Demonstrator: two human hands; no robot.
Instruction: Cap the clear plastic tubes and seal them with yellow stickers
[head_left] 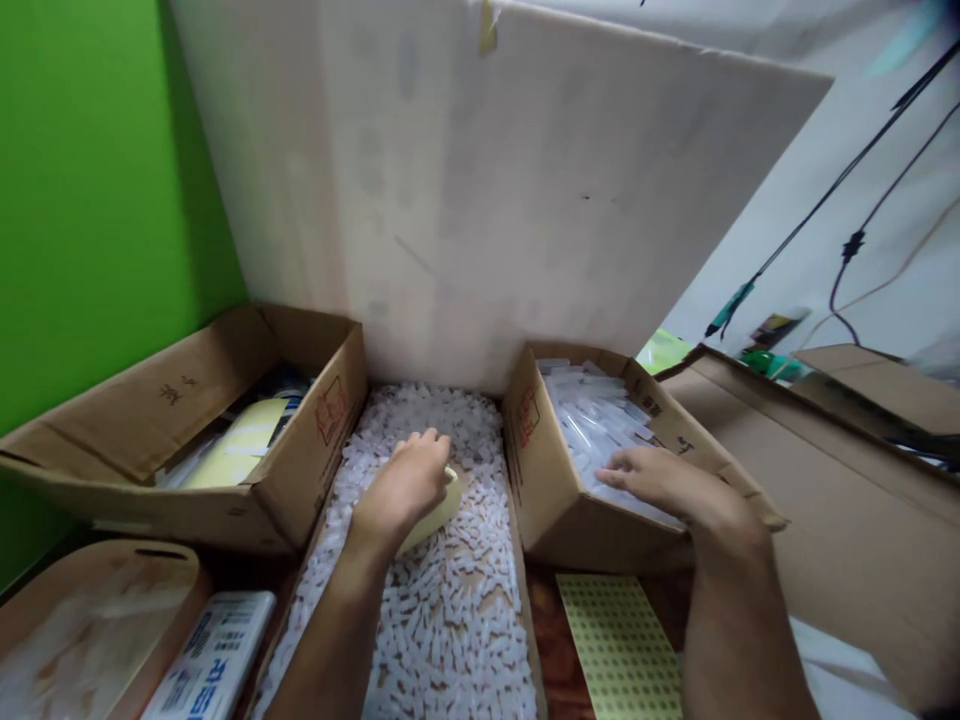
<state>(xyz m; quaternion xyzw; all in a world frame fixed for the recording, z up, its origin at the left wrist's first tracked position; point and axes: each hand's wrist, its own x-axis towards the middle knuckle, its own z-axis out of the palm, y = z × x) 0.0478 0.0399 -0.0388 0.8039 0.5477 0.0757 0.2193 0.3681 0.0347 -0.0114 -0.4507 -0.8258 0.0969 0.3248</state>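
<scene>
far left, open carton (300, 495), yellow sheet (244, 440) inside. next over, left hand (414, 478) curled round a pale yellow piece (433, 522), right at the spread of small whitish bits (450, 640). then right-side carton (553, 475) with clear tubes (589, 420), dotted sheet (619, 640) nearer me, right hand (646, 476) over the tubes, fingers bent, can't tell if pinching one.

1. Small white plastic pieces (450, 610): short, translucent, loose, spread across the long shallow cardboard tray (529, 622), thickest at its far end.
2. Pale-yellow round-edged piece (436, 518): partly hidden, inside the tray's outline, around its middle; exact kind unclear.
3. Clear plastic tubes (589, 405): slim, straight, heaped at mixed angles in the open cardboard box (607, 538) right of the tray.
</scene>
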